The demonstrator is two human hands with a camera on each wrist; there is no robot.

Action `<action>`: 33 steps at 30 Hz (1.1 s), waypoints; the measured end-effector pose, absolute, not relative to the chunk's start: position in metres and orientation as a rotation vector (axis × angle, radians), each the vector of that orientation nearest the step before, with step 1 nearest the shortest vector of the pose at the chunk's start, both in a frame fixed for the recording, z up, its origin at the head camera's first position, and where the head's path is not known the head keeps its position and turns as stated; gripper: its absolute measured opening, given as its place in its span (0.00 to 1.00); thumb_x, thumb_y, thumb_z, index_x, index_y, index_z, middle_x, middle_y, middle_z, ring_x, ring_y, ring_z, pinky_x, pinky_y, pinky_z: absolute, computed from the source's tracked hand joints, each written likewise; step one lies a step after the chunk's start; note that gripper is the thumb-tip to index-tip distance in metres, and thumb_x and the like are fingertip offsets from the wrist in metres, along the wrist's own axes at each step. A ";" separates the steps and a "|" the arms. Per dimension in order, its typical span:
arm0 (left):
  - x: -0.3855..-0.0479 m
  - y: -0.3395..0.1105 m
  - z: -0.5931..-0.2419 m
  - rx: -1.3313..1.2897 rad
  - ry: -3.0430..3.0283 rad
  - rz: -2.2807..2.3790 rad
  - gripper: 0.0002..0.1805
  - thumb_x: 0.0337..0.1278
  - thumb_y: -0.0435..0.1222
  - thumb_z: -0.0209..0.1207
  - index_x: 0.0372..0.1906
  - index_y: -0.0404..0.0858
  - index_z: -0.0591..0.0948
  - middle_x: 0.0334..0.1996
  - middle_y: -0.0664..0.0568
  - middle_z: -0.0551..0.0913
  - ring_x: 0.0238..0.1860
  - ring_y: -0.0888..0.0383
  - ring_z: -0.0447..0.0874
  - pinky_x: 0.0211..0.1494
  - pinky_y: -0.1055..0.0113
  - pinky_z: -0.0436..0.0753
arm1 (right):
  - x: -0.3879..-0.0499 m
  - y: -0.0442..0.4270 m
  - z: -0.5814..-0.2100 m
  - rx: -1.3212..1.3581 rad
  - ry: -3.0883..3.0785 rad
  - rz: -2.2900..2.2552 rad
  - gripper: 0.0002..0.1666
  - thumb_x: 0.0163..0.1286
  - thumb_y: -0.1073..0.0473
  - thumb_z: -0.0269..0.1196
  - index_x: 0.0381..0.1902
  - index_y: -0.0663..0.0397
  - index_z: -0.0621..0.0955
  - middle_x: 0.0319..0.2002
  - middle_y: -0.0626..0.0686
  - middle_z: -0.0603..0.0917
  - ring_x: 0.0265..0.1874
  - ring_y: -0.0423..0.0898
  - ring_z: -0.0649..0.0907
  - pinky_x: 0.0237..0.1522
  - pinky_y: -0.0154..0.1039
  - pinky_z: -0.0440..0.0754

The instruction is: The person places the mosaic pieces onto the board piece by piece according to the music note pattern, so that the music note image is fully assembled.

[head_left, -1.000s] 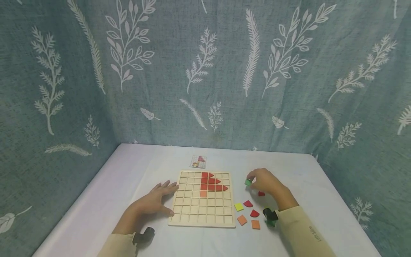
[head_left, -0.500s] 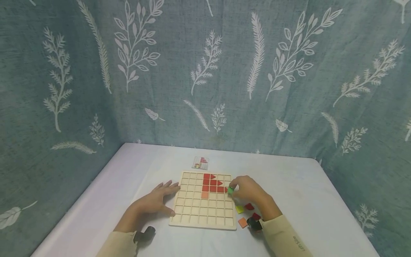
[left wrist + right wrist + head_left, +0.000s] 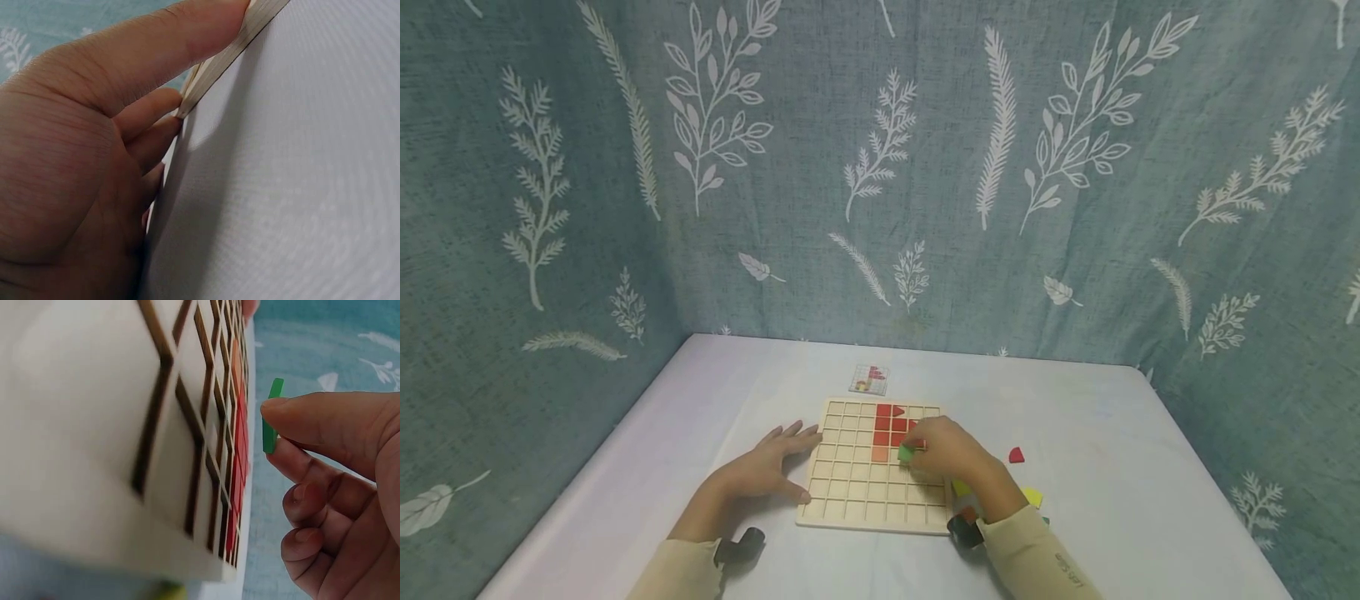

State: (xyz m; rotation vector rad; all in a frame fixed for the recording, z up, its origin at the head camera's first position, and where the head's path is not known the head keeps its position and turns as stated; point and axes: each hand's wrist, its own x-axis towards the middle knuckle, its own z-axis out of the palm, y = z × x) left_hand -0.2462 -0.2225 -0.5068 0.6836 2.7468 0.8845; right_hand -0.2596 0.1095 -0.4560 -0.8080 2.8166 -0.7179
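Observation:
My right hand (image 3: 951, 450) pinches a green tile (image 3: 906, 454) between thumb and forefinger over the wooden grid board (image 3: 850, 483). The right wrist view shows the green tile (image 3: 272, 415) edge-on, apart from the grid, with the other fingers curled. Set in the board are red squares (image 3: 882, 425) and red pointed pieces, partly behind this hand, plus an orange tile (image 3: 879, 454) below them. My left hand (image 3: 767, 468) has its fingers spread and touches the board's left edge; thumb and fingertips meet the wooden edge (image 3: 215, 65) in the left wrist view.
A small printed pattern card (image 3: 870, 379) lies behind the board. Right of it are a red quarter-round piece (image 3: 1017, 455) and a yellow piece (image 3: 1032, 497); other loose tiles are partly hidden by my right forearm. A patterned curtain (image 3: 805, 167) surrounds the white table (image 3: 1105, 483).
My right hand has carried the green tile leftward from beside the board to over the grid, just right of the orange tile. My left hand stays at the board's left edge.

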 end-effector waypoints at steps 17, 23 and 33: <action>-0.245 -0.222 -0.504 0.694 2.758 0.877 0.60 0.26 0.59 0.75 0.72 0.41 0.66 0.74 0.50 0.59 0.76 0.45 0.41 0.75 0.45 0.37 | -0.247 0.079 -0.462 -0.946 2.786 -0.600 0.14 0.53 0.64 0.67 0.39 0.47 0.88 0.40 0.39 0.84 0.43 0.38 0.80 0.48 0.39 0.81; -0.245 -0.221 -0.504 0.657 2.760 0.885 0.60 0.25 0.60 0.74 0.72 0.42 0.67 0.74 0.51 0.59 0.76 0.46 0.41 0.75 0.46 0.36 | -0.246 0.075 -0.462 -1.000 2.812 -0.546 0.13 0.54 0.64 0.67 0.38 0.46 0.88 0.39 0.39 0.83 0.41 0.37 0.79 0.47 0.39 0.80; -0.244 -0.220 -0.504 0.632 2.765 0.879 0.59 0.24 0.59 0.75 0.72 0.43 0.67 0.74 0.52 0.60 0.76 0.47 0.41 0.75 0.47 0.36 | -0.245 0.071 -0.464 -0.994 2.804 -0.538 0.14 0.56 0.63 0.67 0.41 0.46 0.89 0.43 0.40 0.84 0.46 0.39 0.81 0.52 0.40 0.80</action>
